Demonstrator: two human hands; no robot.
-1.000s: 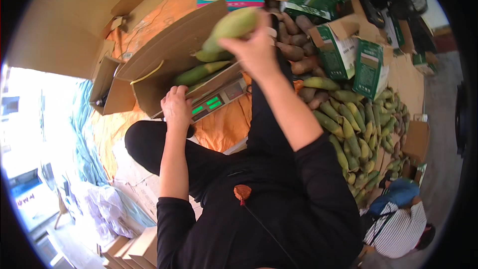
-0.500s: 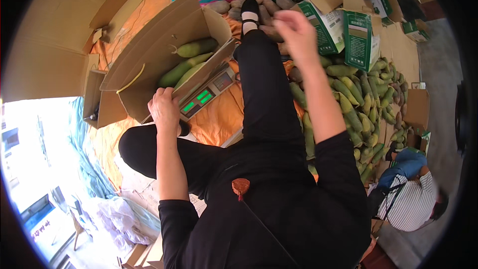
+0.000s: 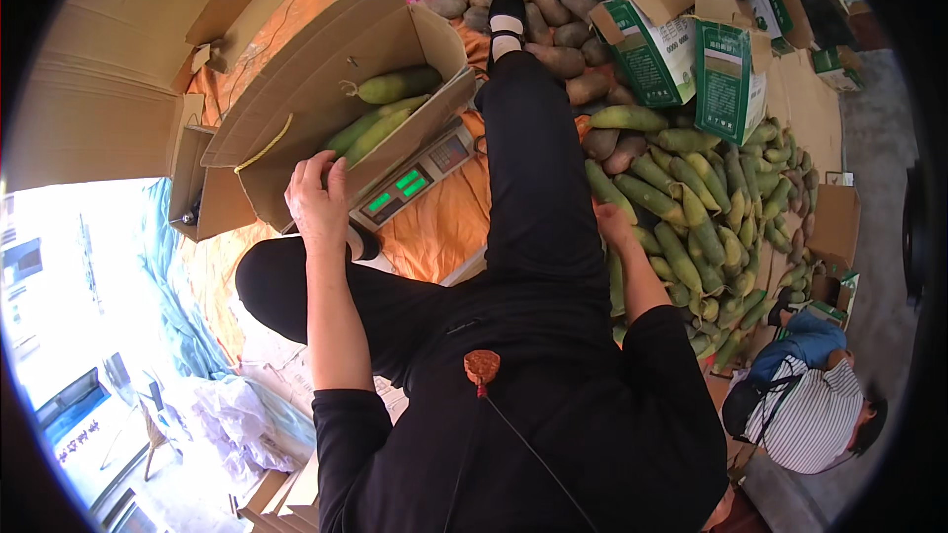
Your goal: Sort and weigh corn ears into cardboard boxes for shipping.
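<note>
My left hand (image 3: pixel 318 202) is at the near corner of an open cardboard box (image 3: pixel 296 69), its fingers bent over the box's edge. Inside lie several long green radishes (image 3: pixel 393 86). Beneath the box's right side shows a weighing scale (image 3: pixel 413 181) with lit green displays. Down beside my right thigh, my right hand (image 3: pixel 614 224) reaches to the near left edge of a big heap of green radishes (image 3: pixel 691 222). Its fingertips are partly hidden next to my leg, so whether it grips one does not show.
Brownish-red root vegetables (image 3: pixel 558 61) lie beyond my foot. Green and white cartons (image 3: pixel 647 49) stand behind the heap. An orange sheet (image 3: pixel 434 247) covers the floor. Another person in a striped shirt (image 3: pixel 805 415) sits at the right, and a large cardboard sheet (image 3: pixel 109 69) stands at the left.
My right hand has come down from above the far end of my leg to the heap's edge beside my thigh. My left hand stays at the box's corner.
</note>
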